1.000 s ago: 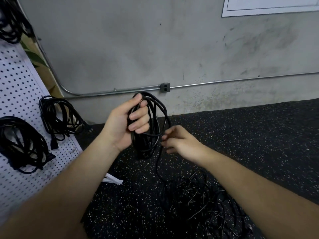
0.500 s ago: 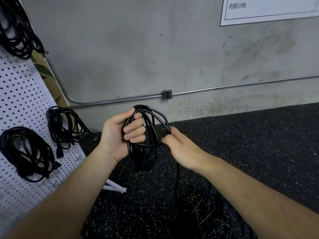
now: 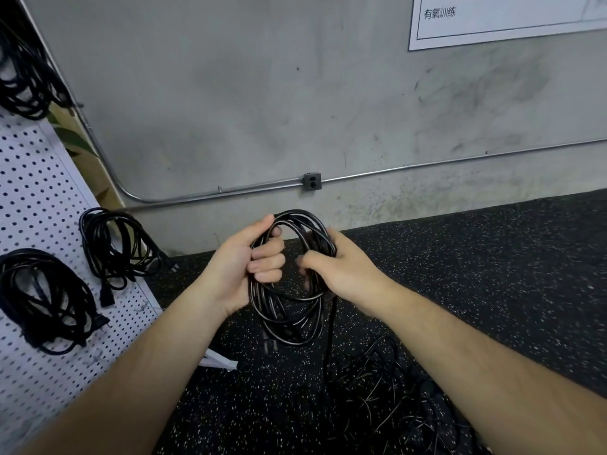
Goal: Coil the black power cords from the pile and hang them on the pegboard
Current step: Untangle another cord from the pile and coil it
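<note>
One grey concrete wall filled the far side, above one black speckled floor. One white pegboard stood at the left, and three coiled black cords hung on it: one at the top left, one lower and further right, and one near the left edge. One loose pile of tangled black cords lay on the floor at the near right. A fourth coil was held up between two bare hands in the middle, above the floor, with its plug hanging at the bottom. A single strand ran from it down to the pile. The left hand gripped the coil's left side, with the fingers curled tight through the loops and the thumb over the top. The right hand held the right side; its fingers were blurred, but they seemed to be wrapped round the strands. One small junction box sat on the wall behind.
</note>
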Demonstrator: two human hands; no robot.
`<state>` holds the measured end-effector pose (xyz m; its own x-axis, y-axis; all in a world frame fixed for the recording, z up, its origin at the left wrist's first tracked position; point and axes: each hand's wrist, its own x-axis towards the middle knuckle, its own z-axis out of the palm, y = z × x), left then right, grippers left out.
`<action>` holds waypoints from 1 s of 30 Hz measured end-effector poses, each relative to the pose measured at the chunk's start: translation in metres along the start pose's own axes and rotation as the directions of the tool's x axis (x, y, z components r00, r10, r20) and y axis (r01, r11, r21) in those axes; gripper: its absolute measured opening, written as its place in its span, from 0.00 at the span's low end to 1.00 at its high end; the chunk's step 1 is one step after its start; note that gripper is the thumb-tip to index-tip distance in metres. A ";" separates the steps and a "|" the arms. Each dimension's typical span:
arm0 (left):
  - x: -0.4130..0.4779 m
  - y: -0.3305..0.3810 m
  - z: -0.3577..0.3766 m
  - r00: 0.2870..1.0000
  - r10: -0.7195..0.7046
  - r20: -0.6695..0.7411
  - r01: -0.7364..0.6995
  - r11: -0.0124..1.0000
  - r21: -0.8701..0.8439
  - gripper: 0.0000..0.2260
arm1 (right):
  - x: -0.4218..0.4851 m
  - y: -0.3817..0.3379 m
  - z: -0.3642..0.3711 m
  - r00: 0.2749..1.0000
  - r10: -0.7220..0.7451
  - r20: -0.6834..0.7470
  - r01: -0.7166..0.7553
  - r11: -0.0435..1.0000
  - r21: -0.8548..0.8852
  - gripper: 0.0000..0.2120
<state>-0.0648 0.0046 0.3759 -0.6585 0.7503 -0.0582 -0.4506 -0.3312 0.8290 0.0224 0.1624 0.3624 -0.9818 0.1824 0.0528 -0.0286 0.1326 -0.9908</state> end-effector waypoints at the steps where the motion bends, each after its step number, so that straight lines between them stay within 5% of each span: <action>1: 0.002 -0.003 0.004 0.988 0.083 -0.127 -0.068 0.990 0.120 0.12 | -0.001 -0.002 0.000 1.000 -0.021 -0.014 0.021 0.999 -0.029 0.15; 5: 0.006 -0.018 0.012 0.892 0.361 -0.272 -0.176 0.831 0.527 0.14 | -0.007 -0.008 0.003 0.999 -0.047 -0.006 0.046 0.994 -0.099 0.18; 8: 0.007 -0.024 0.017 0.859 0.429 -0.280 -0.180 0.765 0.618 0.14 | -0.006 -0.013 0.003 0.996 0.092 0.002 -0.091 0.995 -0.043 0.37; 13: 0.006 -0.031 0.024 0.859 0.436 -0.267 -0.201 0.769 0.607 0.12 | -0.011 -0.012 0.007 0.998 0.061 -0.005 -0.061 0.976 -0.211 0.25; 19: -0.003 -0.018 0.023 0.934 0.327 -0.141 -0.270 0.909 0.318 0.08 | -0.005 -0.002 -0.003 0.996 -0.055 0.067 0.061 0.995 -0.081 0.10; 22: -0.004 -0.014 0.019 0.958 0.273 -0.089 -0.242 0.935 0.259 0.08 | -0.002 -0.002 -0.007 0.987 -0.096 0.127 0.112 0.986 -0.124 0.12; 26: 0.001 -0.017 0.021 0.924 0.334 -0.186 -0.251 0.898 0.362 0.10 | -0.002 -0.005 -0.004 0.991 -0.069 0.116 0.093 0.972 -0.217 0.15; 30: 0.003 -0.019 0.024 0.922 0.332 -0.201 -0.174 0.816 0.551 0.10 | 0.001 -0.007 -0.001 0.984 -0.163 -0.068 0.104 0.845 -0.524 0.18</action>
<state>-0.0439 0.0273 0.3738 -0.8778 0.4662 0.1097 0.0788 -0.0854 0.9932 0.0213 0.1626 0.3699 -0.9491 0.2237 0.2216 -0.0277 0.6417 -0.7665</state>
